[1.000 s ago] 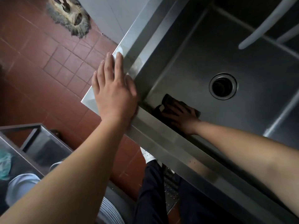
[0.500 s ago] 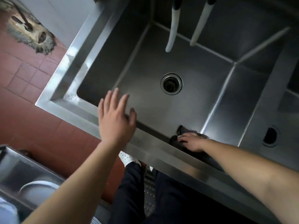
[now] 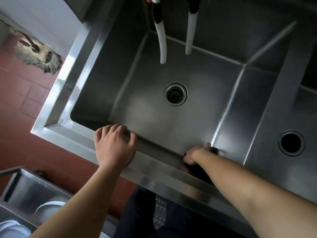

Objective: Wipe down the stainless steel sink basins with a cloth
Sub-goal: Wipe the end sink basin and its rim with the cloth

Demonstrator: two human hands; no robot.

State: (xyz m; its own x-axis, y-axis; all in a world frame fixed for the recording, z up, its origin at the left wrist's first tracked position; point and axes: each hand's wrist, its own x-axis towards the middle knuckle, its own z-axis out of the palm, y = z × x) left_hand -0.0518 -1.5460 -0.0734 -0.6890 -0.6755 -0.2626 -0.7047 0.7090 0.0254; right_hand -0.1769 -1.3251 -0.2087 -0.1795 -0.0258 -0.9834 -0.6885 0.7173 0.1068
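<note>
The left hand [image 3: 114, 146] rests on the near rim of the sink [image 3: 96, 138], its fingers [image 3: 118, 130] curled over the inner edge of the rim and holding no loose thing. The right hand [image 3: 193, 154] reaches over the same rim into the near right corner of the basin [image 3: 154, 114] and presses a dark cloth [image 3: 214, 150] against the near wall; the fingers are bent round the cloth, though blur hides how tightly. Only a small part of the cloth shows past the hand, with more dark cloth under the forearm.

The drain [image 3: 175, 94] sits in the middle of the basin floor, well apart from both hands. Two white hoses [image 3: 162, 42] hang from the far side and end above the floor, the left one longer than the right. A steel divider [image 3: 274, 100] stands at the right of the basin, and beyond it lies a second basin [image 3: 308, 117] with its own drain hole [image 3: 291, 142].

To the left is red tiled floor [image 3: 17, 100], with a grey mop head [image 3: 37, 54] lying by the wall at the far left. At the near left stands a steel rack [image 3: 30, 188] holding white plates [image 3: 46, 210]. Below the near rim are the person's dark trousers [image 3: 137, 212] and a spotted shoe [image 3: 159, 212].
</note>
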